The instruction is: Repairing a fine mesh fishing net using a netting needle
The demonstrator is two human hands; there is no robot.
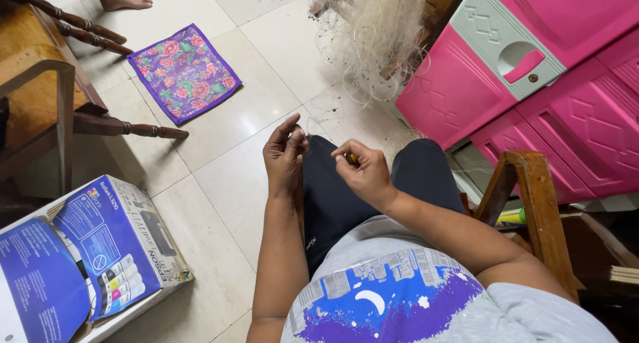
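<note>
Left hand [285, 158] raised over lap, fingers pinching fine net thread [313, 126], right hand [363, 172] curled, gripping small yellow tool [351, 158]

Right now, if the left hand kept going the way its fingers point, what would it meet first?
The left hand points up and away, toward the pale fishing net heaped by the pink cabinet. The thin net strands look like the first thing in that line, over bare floor tiles; depth is unclear.

A printer box [100, 250] lies on the floor [246, 116] left of the person's knees; a floor mat [184, 72] lies beyond it, a cabinet [532, 83] to the right.
</note>
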